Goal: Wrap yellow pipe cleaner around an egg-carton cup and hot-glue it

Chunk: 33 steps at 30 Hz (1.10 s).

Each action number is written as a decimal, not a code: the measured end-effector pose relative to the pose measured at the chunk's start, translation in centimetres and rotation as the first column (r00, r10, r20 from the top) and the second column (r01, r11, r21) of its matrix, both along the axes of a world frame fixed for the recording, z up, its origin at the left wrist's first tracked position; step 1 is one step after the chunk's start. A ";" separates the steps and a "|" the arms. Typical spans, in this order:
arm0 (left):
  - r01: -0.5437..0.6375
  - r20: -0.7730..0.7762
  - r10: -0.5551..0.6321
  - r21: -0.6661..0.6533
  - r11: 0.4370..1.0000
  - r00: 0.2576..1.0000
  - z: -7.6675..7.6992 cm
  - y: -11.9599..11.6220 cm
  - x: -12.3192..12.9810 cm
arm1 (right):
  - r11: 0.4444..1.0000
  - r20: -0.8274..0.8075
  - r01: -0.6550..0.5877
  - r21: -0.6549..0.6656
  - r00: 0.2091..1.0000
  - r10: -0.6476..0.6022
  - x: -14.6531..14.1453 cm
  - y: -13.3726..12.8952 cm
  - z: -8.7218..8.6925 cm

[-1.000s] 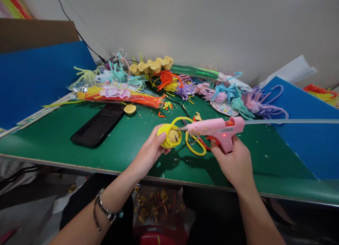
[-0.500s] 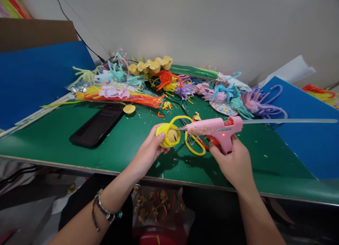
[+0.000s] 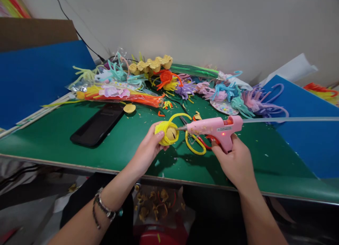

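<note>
in the head view, the cup (image 3: 166,133) was held over the bench (image 3: 127,149), toward its front edge. it was small and round, wrapped outside in bright yellow fuzzy stem, with a bare tan face that had a dark slit in it. a yellow stem (image 3: 180,115) arched up from its top and ran off toward the right side. the left hand (image 3: 152,142) had its grip clamped on the cup, thumb across the yellow wrap. the right hand (image 3: 234,160) had its grip closed round the handle of the pink glue gun (image 3: 209,126), whose metal nozzle reached the cup's rim; a small red light glowed on its body, and a pale glue stick (image 3: 286,120) stuck out behind.
</note>
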<state>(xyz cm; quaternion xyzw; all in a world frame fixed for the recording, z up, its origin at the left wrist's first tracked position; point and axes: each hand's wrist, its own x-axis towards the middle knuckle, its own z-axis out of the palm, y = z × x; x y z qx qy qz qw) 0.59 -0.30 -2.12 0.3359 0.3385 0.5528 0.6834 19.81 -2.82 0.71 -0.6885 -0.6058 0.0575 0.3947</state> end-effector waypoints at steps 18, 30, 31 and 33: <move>-0.061 -0.013 0.061 0.039 0.997 0.998 0.4 0.1 -0.3 | 0.999 0.041 -0.042 -0.024 0.998 0.043 -0.1 -0.2 0.2; -0.088 -0.047 0.091 0.062 0.994 0.995 0.2 0.2 -0.4 | 0.999 0.019 -0.038 0.004 0.999 0.038 -0.5 -0.7 -0.4; -0.087 -0.045 0.090 0.061 0.994 0.995 0.2 0.2 -0.4 | 0.999 0.017 -0.032 0.005 0.999 0.032 -0.6 -0.8 -0.5; -0.080 -0.043 0.083 0.059 0.995 0.996 0.1 0.2 -0.4 | 1.000 0.020 -0.030 0.003 0.999 0.030 -0.7 -0.9 -0.5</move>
